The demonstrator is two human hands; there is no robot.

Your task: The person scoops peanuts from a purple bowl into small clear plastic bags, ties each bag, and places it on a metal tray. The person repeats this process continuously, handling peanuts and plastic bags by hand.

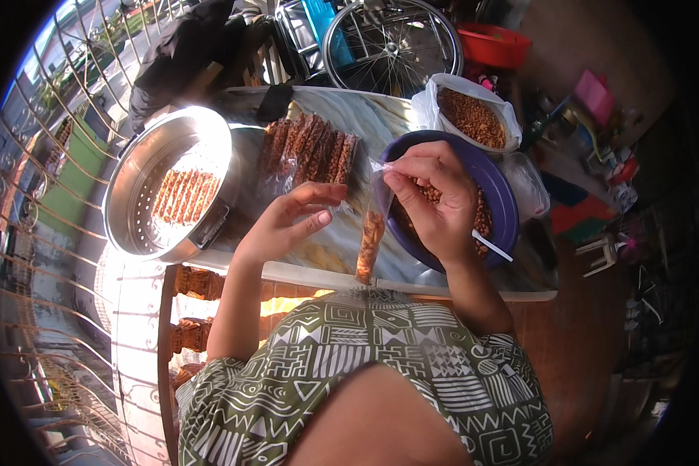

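Observation:
My right hand point(437, 198) pinches the top of a narrow clear plastic bag point(370, 244) between thumb and fingers. Peanuts fill the bag's lower part, and it hangs upright over the table's near edge. My left hand point(291, 221) is just left of the bag, fingers apart and nothing in them. Behind my right hand stands a purple basin point(507, 192) of peanuts, with a white plastic handle point(492, 245) lying over its rim. Several filled peanut bags point(309, 148) lie side by side beyond my left hand.
On the left of the marble-patterned table point(320, 244) a perforated metal steamer pot point(116, 192) holds more peanut bags point(186, 197). A plastic-lined container of peanuts point(472, 119) sits at the back right, near a crumpled clear bag point(524, 183). Beyond are a wheelchair wheel point(392, 49) and a red basin point(492, 46).

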